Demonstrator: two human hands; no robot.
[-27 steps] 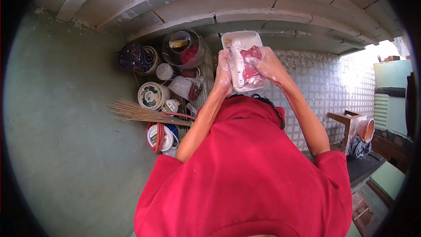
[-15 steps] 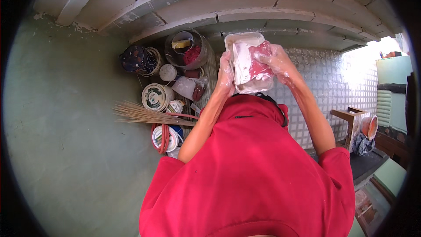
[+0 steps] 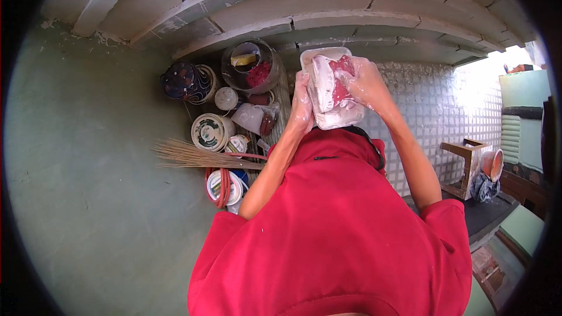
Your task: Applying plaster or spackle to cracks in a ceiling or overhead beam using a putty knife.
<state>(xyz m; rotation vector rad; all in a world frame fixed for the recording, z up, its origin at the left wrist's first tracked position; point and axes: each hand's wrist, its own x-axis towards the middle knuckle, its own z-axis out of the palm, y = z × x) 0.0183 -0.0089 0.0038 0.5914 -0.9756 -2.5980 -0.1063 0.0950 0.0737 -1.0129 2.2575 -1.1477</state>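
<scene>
- Biggest, down the whole left side: smooth, plain green surface (image 3: pixel 99 152).
- Low in the middle: bright red cloth shirt (image 3: pixel 333 222) with short sleeves, and two bare arms (image 3: pixel 413 161) reaching up past it.
- Across the top: long, pale grey stone beams (image 3: pixel 339 0), bent-looking, with dark cracks.
- Over on the right: shiny floor (image 3: pixel 433 105) with rows of pale little squares.
- Left of the left arm: broom of thin tan sticks (image 3: pixel 187 154), lying sideways, near a round white plastic tub (image 3: pixel 213 184) with a looped red hose (image 3: pixel 225 190).
- Upper middle, held up between both hands: white shallow plastic tray (image 3: pixel 342 118) with rounded corners.
- Lower right: brown wooden frame (image 3: pixel 470 169), next to a round orange bucket (image 3: pixel 496 165) and a crumpled dark plastic bag (image 3: pixel 485 187).
- Left of the tray, well apart from it: round see-through bucket (image 3: pixel 270 52), with a yellow block (image 3: pixel 243 59) and something pinkish-red (image 3: pixel 257 73) showing inside.
- Right over the tray: flat red piece (image 3: pixel 341 90), covered on its left part with thick white paste (image 3: pixel 323 85). Cannot tell what stuff it is made of.
- At its right edge: right hand (image 3: pixel 363 82), messy with white, grasping the red piece, thumb on top, other fingers mostly hidden.
- At the tray's left side: left hand (image 3: pixel 302 105), white-smeared too, gripping the tray, with some fingertips out of sight.
</scene>
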